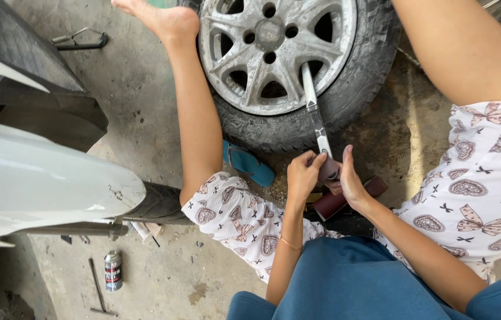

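A strip of sandpaper (pixel 329 169) is pinched around the metal bar (pixel 316 115) by the left hand (pixel 302 176) and right hand (pixel 350 181); the bar is propped in the wheel (pixel 277 53), likely for steadiness.

wheel (pixel 286 65) at 12 on the floor (pixel 138 101) | metal bar (pixel 316 118) from hub toward 6 | spray can (pixel 113 270) at 8 | sandal (pixel 249 164) under wheel edge

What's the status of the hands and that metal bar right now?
Left hand and right hand both gripping sandpaper around the metal bar. Bar rests on wheel. Nothing blocking.
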